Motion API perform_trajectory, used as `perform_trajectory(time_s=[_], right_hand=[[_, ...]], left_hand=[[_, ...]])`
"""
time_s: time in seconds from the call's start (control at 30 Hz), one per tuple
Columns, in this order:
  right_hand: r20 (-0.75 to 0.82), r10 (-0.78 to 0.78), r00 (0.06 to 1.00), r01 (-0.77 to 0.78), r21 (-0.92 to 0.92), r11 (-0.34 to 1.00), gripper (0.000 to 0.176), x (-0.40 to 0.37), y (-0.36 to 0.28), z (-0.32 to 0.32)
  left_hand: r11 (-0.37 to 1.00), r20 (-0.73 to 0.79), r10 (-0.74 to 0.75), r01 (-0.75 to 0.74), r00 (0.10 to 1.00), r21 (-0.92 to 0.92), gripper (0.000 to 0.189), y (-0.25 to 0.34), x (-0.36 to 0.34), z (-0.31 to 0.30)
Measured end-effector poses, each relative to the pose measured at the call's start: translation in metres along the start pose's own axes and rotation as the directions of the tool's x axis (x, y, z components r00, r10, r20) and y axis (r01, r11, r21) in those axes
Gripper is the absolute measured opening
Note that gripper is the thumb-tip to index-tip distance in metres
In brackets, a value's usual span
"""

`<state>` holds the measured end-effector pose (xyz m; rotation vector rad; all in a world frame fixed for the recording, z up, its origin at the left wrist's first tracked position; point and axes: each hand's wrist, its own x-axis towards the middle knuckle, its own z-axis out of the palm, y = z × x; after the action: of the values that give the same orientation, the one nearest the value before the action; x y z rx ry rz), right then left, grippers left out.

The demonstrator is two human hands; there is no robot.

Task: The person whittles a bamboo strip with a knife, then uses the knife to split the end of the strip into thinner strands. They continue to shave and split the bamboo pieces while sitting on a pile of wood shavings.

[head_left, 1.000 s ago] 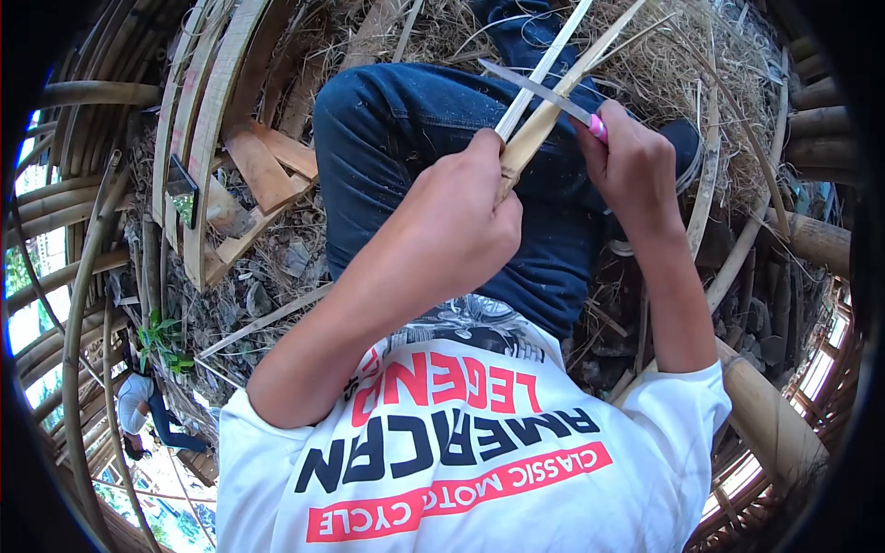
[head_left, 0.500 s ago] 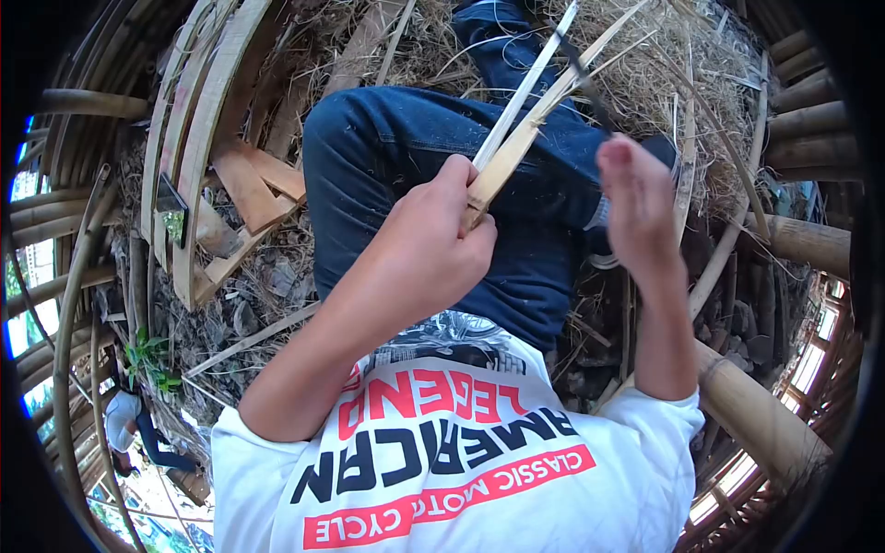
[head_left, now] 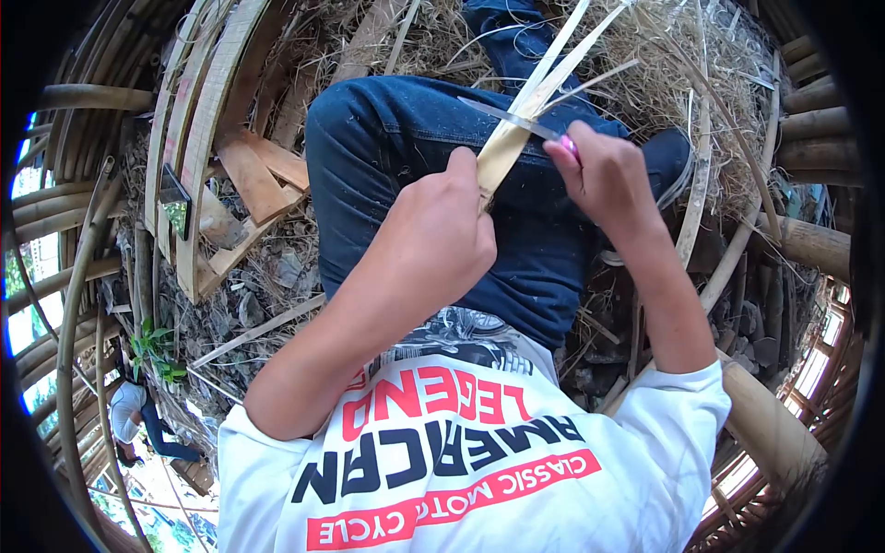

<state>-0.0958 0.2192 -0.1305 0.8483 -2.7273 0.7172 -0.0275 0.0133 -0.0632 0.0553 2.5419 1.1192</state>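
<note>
Bamboo poles [head_left: 74, 295] curve round both sides of the spot, with straw [head_left: 442, 28] littering the ground up front and some long planks [head_left: 212, 120] on the left. Little green plant [head_left: 152, 352] below those, and another person [head_left: 138, 419] further down by the poles.

Biggest change from half a second ago: the knife [head_left: 571, 147] is back down near the left hand [head_left: 442, 226]. Back then it was a blur up toward the far end of the strip [head_left: 502, 152]; now its blade lies across the strip, pretty sharp to the eye. A thin sliver [head_left: 595, 85] also pokes out more sideways than it did.

As for the strip, it's pale yellow and slightly glossy, held slanting over the jeans [head_left: 369, 138], near end in the fist. Farther out it shows as two whitish lengths spreading apart; hard to tell if they're joined near the hand.

Left hand is wrapped tight round the strip's near end. Right hand [head_left: 604, 180] is closed on the knife's pink handle.
</note>
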Motion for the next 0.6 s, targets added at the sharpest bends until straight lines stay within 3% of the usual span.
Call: perform_trajectory(time_s=[0.13,0.37,0.43,0.47,0.5,0.53,0.57,0.6], right_hand=[[-0.051,-0.148,0.988,0.139,-0.159,0.978,0.041,0.011,0.010,-0.003],[-0.047,-0.232,0.972,0.214,-0.245,0.946,0.043,0.028,0.024,-0.005],[0.007,-0.216,0.976,0.209,-0.292,0.933,0.035,0.032,0.024,-0.011],[0.080,0.090,0.993,-0.043,-0.462,0.886,0.029,0.033,0.084,-0.011],[-0.085,0.353,0.932,-0.362,-0.137,0.922,0.036,0.011,0.159,-0.035],[0.155,0.595,0.789,-0.469,-0.473,0.745,0.039,0.016,0.185,-0.074],[-0.027,0.484,0.874,-0.449,-0.425,0.786,0.042,0.017,0.187,-0.091],[-0.234,0.129,0.964,-0.219,-0.414,0.883,0.049,0.018,0.191,-0.095]], left_hand=[[0.998,-0.034,-0.024,0.023,0.999,-0.053,0.022,-0.003,0.004,0.004],[0.981,-0.042,-0.015,0.006,0.999,-0.195,0.019,-0.007,0.017,0.004],[0.942,0.061,-0.137,0.149,0.989,-0.301,0.012,-0.002,0.015,0.003],[0.943,0.057,-0.136,0.147,0.989,-0.299,0.012,-0.006,0.010,0.004],[0.927,0.105,-0.111,0.141,0.988,-0.348,0.011,-0.013,-0.007,0.006],[0.908,0.107,-0.087,0.123,0.990,-0.400,0.009,-0.022,-0.014,-0.001],[0.892,0.058,-0.253,0.256,0.966,-0.372,0.009,-0.032,-0.011,-0.016],[0.791,0.160,-0.383,0.413,0.910,-0.452,0.012,-0.027,-0.005,-0.034]])
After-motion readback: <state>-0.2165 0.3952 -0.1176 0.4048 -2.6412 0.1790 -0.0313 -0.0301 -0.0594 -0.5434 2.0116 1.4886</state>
